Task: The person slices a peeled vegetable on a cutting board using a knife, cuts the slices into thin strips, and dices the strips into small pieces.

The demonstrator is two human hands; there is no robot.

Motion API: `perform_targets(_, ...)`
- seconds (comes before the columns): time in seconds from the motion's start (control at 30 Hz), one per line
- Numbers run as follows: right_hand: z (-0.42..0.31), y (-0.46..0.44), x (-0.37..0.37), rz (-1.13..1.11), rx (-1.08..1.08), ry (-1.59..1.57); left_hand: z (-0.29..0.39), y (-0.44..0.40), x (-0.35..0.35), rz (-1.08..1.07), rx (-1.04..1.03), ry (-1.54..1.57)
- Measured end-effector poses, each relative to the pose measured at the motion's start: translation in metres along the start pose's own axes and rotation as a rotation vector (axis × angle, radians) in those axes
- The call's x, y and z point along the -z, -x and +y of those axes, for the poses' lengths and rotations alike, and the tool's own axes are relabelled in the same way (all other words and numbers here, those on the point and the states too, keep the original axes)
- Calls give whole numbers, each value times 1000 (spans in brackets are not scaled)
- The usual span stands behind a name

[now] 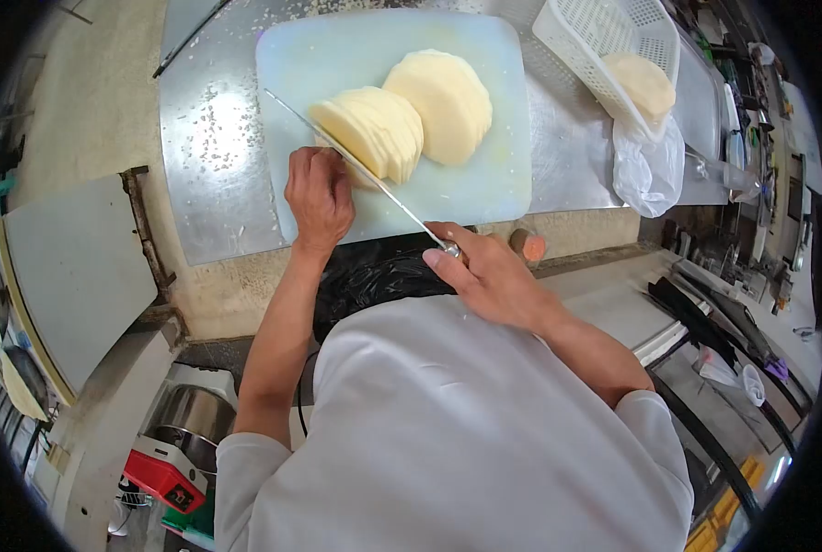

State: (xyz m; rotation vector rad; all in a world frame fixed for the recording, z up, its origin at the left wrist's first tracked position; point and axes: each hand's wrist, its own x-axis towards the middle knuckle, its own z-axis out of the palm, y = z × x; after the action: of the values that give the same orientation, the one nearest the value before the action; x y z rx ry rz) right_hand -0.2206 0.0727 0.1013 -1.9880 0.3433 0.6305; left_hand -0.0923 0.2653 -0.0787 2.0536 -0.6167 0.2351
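My R hand (494, 276) is clamped on the handle of the knife (383, 189), blade running diag. fwd & L over the white cutting board (337, 55). The pale-yellow slices (379, 133) lie just past the blade, fwd-R of my L hand (321, 198), fwd-L of my R. Hands are apart; L fingers curl close to the blade, can't tell if they grip anything. Lg. pale-yellow chunk (448, 106) sits just R of the slices, w/ a white basket (576, 41) farther R.
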Motion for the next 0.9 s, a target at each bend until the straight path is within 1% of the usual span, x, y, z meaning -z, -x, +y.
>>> perform_targets(0.1,2,1,-4,31,50,19,1,-4,2,-10,-42,-26)
perform_targets(0.2,-2,3,-6,39,41,50,7,-10,3,-1,-59,-24)
perform_targets(0.33,1,-4,-8,36,39,51,4,-8,1,15,-40,-3)
perform_targets(0.43,-1,-13,-9,6,23,67,2,-5,2,-12,8,8)
perform_targets(0.53,13,-17,-17,79,122,90,4,-6,4,-21,4,33)
perform_targets(0.63,36,-69,-31,5,92,161,-2,-4,8,-83,25,63)
perform_targets(0.7,31,-85,-33,22,119,169,-3,-7,7,-51,1,56)
perform_targets(0.77,27,-76,-35,24,103,128,1,0,8,-56,0,67)
perform_targets(0.83,11,-60,-20,6,103,72,-1,-4,7,-38,5,67)
perform_targets(0.9,-9,-28,-7,-63,-16,17,0,-1,9,-43,-4,43)
